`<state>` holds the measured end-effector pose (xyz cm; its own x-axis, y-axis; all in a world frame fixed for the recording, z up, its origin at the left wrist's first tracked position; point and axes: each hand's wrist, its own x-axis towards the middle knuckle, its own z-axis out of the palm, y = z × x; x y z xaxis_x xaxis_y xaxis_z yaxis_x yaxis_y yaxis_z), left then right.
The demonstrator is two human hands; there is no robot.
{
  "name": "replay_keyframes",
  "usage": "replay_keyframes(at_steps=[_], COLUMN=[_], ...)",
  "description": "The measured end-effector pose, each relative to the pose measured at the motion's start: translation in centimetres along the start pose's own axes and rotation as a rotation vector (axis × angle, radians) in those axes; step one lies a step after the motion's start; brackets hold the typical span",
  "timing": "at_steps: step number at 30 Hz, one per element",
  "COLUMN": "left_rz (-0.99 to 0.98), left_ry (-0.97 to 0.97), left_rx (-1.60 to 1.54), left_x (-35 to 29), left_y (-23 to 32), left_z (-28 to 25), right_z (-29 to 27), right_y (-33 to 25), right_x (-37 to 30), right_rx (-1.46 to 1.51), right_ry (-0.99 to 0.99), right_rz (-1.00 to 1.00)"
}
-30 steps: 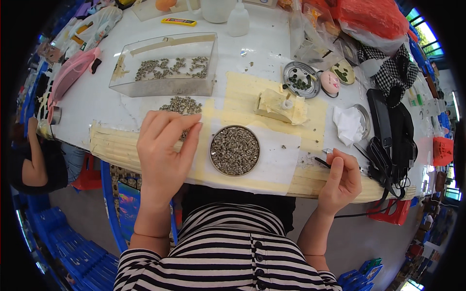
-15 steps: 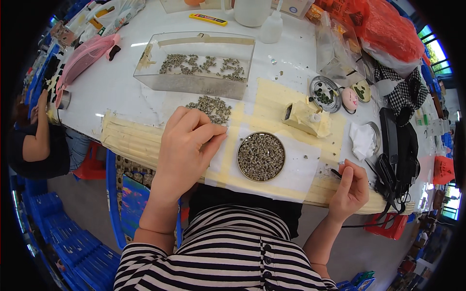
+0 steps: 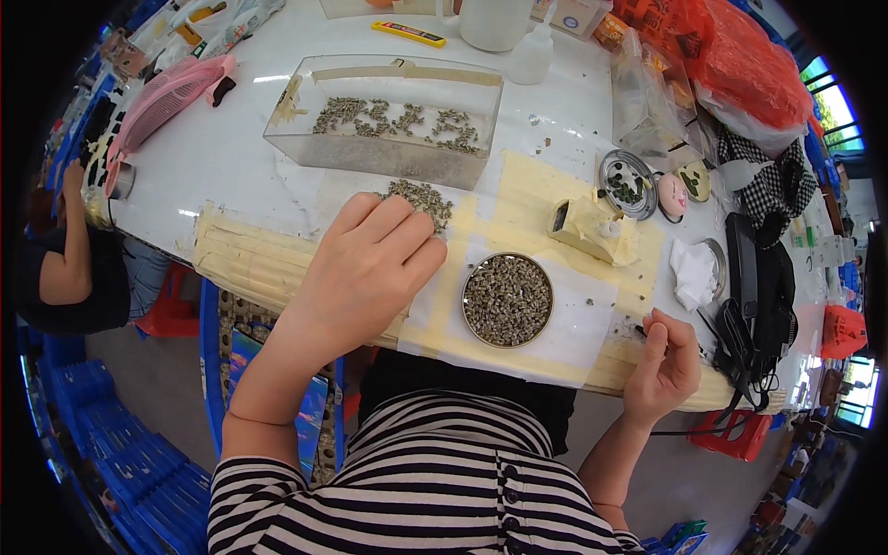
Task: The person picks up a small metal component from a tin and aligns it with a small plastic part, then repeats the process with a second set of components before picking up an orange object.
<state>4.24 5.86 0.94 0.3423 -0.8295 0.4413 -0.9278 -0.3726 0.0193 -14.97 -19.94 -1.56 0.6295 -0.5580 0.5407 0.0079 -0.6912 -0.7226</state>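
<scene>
I'm at a white table, grey floor below. Red stool to my L, 2nd red stool on R, stacked blue trays low L. Bright windows w/ dark bars far R.

Just right of the frame's centre, a dish of small parts sits on paper on the table. The left hand is left of it, with a pile above the hand. Behind the pile stands a box. A block lies upper right of the dish; farther right, a tissue lies above the right hand.
</scene>
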Motion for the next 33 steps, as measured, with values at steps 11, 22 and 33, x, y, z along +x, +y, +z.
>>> replay_keyframes(at_steps=[11, 22, 33], left_rz=[-0.405, -0.483, -0.424], left_ry=[0.413, 0.205, 0.364], left_rx=[-0.753, -0.500, -1.169], left_x=[0.7, 1.2, 2.7], left_y=[2.2, 1.8, 3.9], left_z=[0.9, 1.5, 1.2], right_z=[2.7, 6.4, 6.0], right_y=[-4.6, -4.8, -5.9], right_x=[1.9, 3.3, 3.9], right_rx=[0.079, 0.131, 0.239], right_ry=[-0.188, -0.313, -0.362], right_rz=[-0.317, -0.336, -0.190])
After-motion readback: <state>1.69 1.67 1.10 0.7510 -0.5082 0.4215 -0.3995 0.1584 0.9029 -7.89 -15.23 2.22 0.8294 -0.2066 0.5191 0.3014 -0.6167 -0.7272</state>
